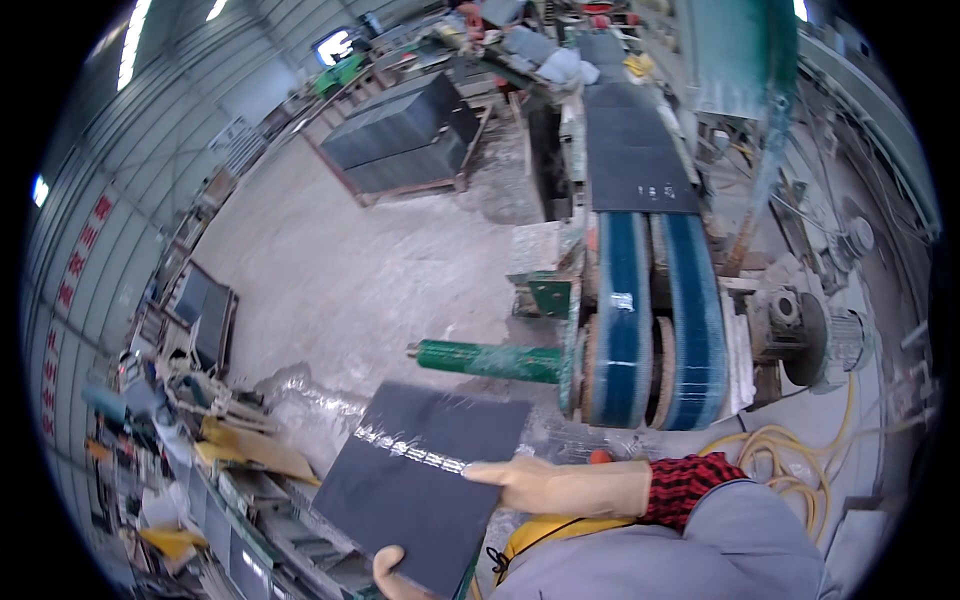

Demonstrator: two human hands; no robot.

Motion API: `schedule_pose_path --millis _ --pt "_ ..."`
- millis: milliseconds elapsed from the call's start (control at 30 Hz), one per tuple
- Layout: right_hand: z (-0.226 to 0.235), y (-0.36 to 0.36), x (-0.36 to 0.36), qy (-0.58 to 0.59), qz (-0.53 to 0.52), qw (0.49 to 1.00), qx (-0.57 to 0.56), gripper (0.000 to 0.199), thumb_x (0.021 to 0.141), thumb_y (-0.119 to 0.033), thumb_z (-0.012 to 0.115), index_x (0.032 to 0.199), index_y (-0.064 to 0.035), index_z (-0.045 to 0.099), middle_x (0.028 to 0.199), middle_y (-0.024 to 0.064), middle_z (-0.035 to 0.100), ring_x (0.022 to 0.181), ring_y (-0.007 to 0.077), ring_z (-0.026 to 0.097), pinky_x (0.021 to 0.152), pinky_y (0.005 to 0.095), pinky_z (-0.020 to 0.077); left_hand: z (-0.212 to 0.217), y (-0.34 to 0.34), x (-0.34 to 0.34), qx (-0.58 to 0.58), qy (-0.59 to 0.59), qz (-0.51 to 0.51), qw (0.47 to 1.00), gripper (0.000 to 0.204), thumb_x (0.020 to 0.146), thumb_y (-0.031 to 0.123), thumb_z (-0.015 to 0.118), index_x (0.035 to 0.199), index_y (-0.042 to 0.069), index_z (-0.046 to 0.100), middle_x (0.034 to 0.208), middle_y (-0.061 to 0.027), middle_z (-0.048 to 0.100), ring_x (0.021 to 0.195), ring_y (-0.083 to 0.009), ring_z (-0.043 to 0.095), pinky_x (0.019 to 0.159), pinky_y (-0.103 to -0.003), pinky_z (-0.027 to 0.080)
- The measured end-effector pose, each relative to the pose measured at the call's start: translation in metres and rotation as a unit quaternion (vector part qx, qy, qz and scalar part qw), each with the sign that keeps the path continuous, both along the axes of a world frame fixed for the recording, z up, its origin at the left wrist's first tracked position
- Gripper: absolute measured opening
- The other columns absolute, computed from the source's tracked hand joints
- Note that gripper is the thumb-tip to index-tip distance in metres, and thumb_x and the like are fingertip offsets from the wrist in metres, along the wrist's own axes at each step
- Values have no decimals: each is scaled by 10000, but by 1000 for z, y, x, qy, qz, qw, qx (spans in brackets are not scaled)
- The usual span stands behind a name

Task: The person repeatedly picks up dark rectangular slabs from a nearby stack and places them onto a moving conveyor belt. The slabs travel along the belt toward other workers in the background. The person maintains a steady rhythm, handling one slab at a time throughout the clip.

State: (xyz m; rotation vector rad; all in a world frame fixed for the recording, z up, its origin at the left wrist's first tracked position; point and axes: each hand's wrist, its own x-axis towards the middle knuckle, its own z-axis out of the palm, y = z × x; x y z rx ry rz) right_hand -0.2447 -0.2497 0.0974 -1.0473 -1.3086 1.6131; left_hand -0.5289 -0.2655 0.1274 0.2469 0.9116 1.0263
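Note:
A dark grey stone tile [400, 510] is held tilted in front of me, with a bright band of light reflected across its face. My right hand [515, 484], in a cream glove, is closed on the tile's right edge. At the tile's lower edge is my left hand [396, 580], also gloved; its thumb lies over the face and the other fingers are hidden. Ahead to the right, another dark tile [640, 165] rests on the conveyor, with small light marks near its front edge. Two blue belts [622, 330] run from it toward me.
A green roller-shaped bar [488, 360] juts left from the conveyor's end. A motor [800, 325] stands at its right, and a yellow hose [790, 450] lies coiled nearby. Stacked dark slabs [390, 135] sit in a frame farther off. Machinery with yellow pieces [258, 452] lines the left.

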Motion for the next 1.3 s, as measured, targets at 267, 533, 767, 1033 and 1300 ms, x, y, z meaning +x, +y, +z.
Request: schedule_pose_path --millis 267,533,767,1033,1300 --pt "12 -95 152 -150 -379 913 17 330 880 -39 581 1198 -52 666 1140 175 687 1049 272 663 909 322 503 4 59 241 27 11 -185 982 449 898 158 582 1327 40 519 1274 -166 602 1135 -317 608 951 -464 533" --pt "-37 -114 189 90 -628 772 -44 217 928 -71 585 1104 26 665 1099 131 674 1013 230 632 883 339 491 -60 90 346 62 73 -325 941 336 995 107 559 1330 88 537 1256 -82 631 1094 -212 633 948 -382 543" --pt "-38 -95 199 357 -684 621 -134 232 937 -136 632 1086 38 663 1126 92 665 1030 190 630 893 334 500 -94 116 380 68 96 -405 906 379 1002 144 556 1373 92 498 1295 -76 602 1139 -202 602 984 -378 516" --pt "-96 -50 227 493 -673 548 -66 279 933 -23 621 1189 73 562 1207 166 588 1128 298 597 972 408 503 -93 161 425 53 104 -457 882 410 1022 229 508 1390 54 464 1316 -107 581 1153 -244 605 962 -397 535" --pt "-130 -2 282 495 -707 502 -63 281 911 -11 657 1168 77 586 1202 173 584 1106 297 608 950 429 514 -97 184 419 -27 140 -551 822 371 1057 319 444 1171 -4 586 977 -130 718 761 -193 721 708 -306 624"
